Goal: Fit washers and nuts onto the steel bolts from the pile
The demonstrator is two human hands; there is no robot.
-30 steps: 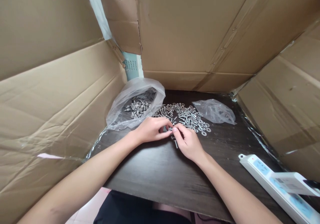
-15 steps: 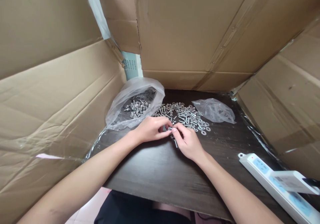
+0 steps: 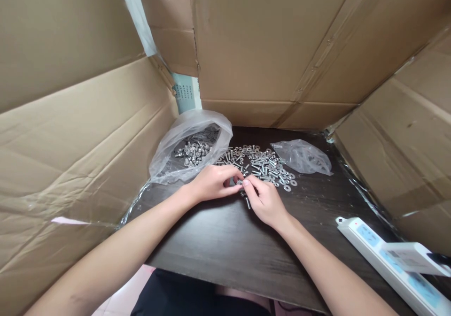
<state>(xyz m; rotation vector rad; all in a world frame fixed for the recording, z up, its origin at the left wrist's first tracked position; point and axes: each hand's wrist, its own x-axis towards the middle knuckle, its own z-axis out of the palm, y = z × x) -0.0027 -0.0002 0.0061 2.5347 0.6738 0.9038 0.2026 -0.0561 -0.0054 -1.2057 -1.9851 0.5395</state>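
Metal fastener (image 3: pixel 240 182), head view: was pinched between fingertips of left hand (image 3: pixel 214 182) and right hand (image 3: pixel 265 202), above near edge of hardware pile (image 3: pixel 260 168); was partly covered by fingers, exact kind not discernible.
Bolt (image 3: pixel 248 204): lay just below right fingertips on dark table (image 3: pixel 211 241).
Hardware pile: comprised bolts, nuts and washers.
Open plastic bag (image 3: pixel 226 140), left: contained metal hardware (image 3: pixel 197 153).
Crumpled plastic bag (image 3: pixel 303 157): lay right of pile.
White power strip (image 3: pixel 382 266): lay near right forearm.
Cardboard panels (image 3: pixel 268 48): stood around table.

A makeshift workspace: cardboard walls (image 3: pixel 275 39) enclose a dark tabletop (image 3: pixel 218 241).
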